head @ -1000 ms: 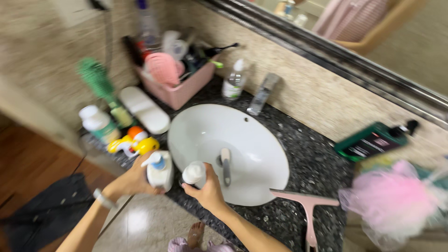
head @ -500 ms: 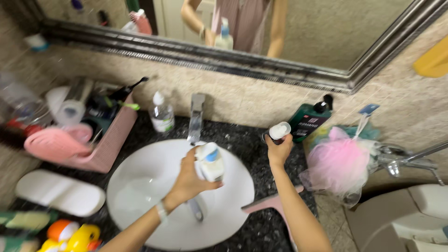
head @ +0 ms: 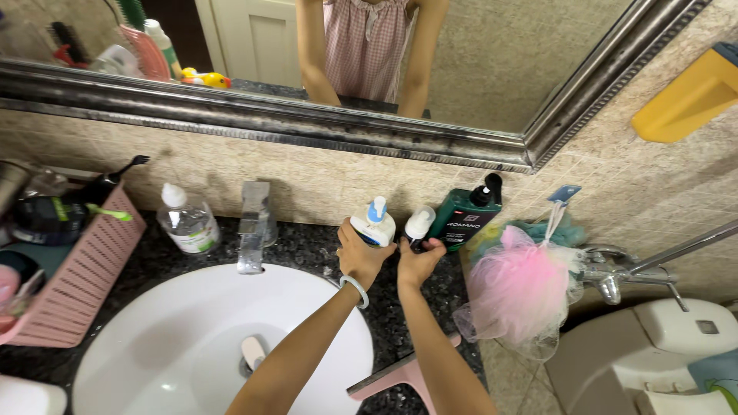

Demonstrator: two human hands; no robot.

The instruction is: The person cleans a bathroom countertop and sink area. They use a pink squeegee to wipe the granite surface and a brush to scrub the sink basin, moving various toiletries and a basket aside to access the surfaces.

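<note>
**Head view: two bottles set at the back of a dark stone counter**

Nearest us, a pale pink squeegee with a flat blade (head: 400, 376) lies on the speckled black granite countertop (head: 307, 242), beside the round white ceramic basin (head: 154, 338) sunk into it. Our forearms reach up over the basin's right rim.

Our left hand (head: 361, 257), a pale bangle on its wrist, is wrapped around a white pump bottle with a blue nozzle (head: 374, 223), which stands upright on the stone. Just beside it, our right hand (head: 419, 261) is closed on a small white-capped bottle (head: 419, 224), also upright. Both bottles stand near the wall, the small one just left of a dark green pump bottle with a black head (head: 465, 217).

To the right, a pink mesh bath sponge (head: 519, 288) hangs by a chrome tap fitting (head: 615, 277). On the left, a pink slatted plastic basket (head: 84, 277) holds toiletries, and a clear bottle with a white cap (head: 187, 219) stands beside the square chrome faucet (head: 254, 227).

Behind runs beige stone tile (head: 338, 180), then a silver-framed mirror (head: 307, 127). A yellow wall shelf (head: 688, 100) sits far right.
</note>
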